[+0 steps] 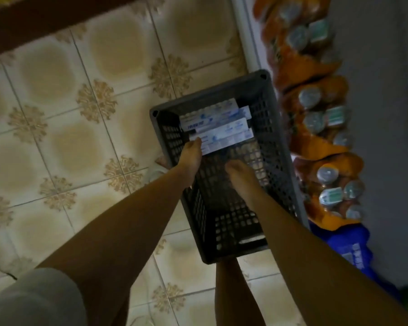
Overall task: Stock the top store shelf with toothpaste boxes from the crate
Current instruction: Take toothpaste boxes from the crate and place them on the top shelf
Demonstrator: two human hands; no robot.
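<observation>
1. Clearly the step in hand is lifting toothpaste boxes (218,128) out of the dark slatted crate (272,128) on the tiled floor (64,114). To do it well, take the nearest box first — the one at the front of the pile — so the others are not dragged askew.
2. Left hand (190,158): reaching into the crate, fingertips at the near left end of the nearest box. It looks to be touching or starting to pinch that end, but the picture is dim and I cannot tell whether the fingers have closed on it.
3. Right hand (239,172): lower in the crate, over the bare slatted bottom, just short of the boxes. Fingers point down and away from the camera; whether it holds anything I cannot tell.
4. The boxes lie flat, stacked crosswise at the far end of the crate, just beyond both hands.
5. A firm grip across the narrow sides would likely serve better than a corner pinch — thin card bends.
6. Orange packs of bottles (316,118) stand just beside the crate's right wall; lift straight up to avoid them.
</observation>
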